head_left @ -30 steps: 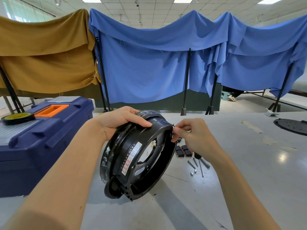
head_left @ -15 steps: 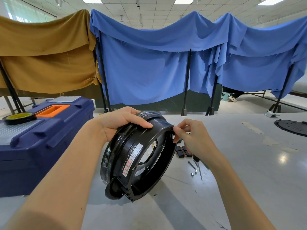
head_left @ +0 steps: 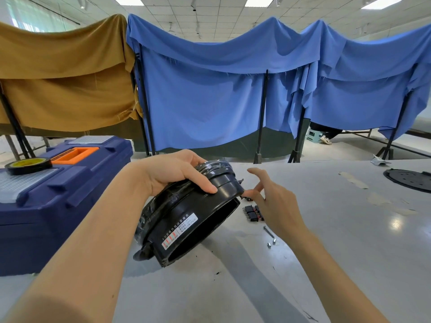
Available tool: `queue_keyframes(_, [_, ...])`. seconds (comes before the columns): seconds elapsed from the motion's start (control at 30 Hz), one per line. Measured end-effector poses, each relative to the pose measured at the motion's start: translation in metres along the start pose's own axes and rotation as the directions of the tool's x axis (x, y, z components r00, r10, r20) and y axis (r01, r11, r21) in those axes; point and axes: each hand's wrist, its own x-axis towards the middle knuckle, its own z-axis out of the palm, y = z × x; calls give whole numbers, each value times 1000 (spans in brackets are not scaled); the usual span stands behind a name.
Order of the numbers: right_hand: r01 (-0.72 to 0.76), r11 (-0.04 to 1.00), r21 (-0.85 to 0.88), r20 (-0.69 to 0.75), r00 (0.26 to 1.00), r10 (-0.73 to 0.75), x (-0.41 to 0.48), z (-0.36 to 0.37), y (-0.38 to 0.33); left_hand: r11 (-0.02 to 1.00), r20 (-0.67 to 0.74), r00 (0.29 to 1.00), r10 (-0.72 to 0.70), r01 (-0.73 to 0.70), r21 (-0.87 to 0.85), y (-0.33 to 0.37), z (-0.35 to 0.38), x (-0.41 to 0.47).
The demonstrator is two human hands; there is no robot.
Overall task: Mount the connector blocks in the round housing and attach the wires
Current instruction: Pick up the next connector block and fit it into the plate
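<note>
The round black housing (head_left: 186,217) stands tilted on the grey table (head_left: 338,241), its lower edge on the tabletop and a white label on its side wall. My left hand (head_left: 177,174) grips its top rim, thumb across the outer wall. My right hand (head_left: 272,201) is just right of the rim, fingers spread and holding nothing; one fingertip is at the rim's corner. Several small black connector blocks (head_left: 253,213) lie on the table behind my right hand, partly hidden by it.
A dark blue toolbox (head_left: 58,194) with an orange handle and a tape roll (head_left: 28,165) on its lid stands at the left. Loose bolts and nuts (head_left: 270,236) lie near the blocks. A black round plate (head_left: 410,179) sits at the far right.
My right hand has let go of the housing's rim and opened, fingers spread. The housing has tipped lower toward the table, its opening now facing more to the right and down.
</note>
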Motion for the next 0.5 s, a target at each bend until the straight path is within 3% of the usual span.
queue_keyframes(0.13, [217, 971, -95, -144, 963, -229, -16, 8, 2, 996, 25, 999, -20, 18, 89, 4, 5, -3])
queue_keyframes(0.3, [350, 911, -217, -100, 920, -378, -28, 11, 11, 961, 52, 997, -60, 43, 274, 5, 10, -1])
queue_keyframes(0.5, [487, 817, -308, -24, 855, -519, -42, 16, 18, 927, 96, 993, -73, 32, 373, 0, 21, 1])
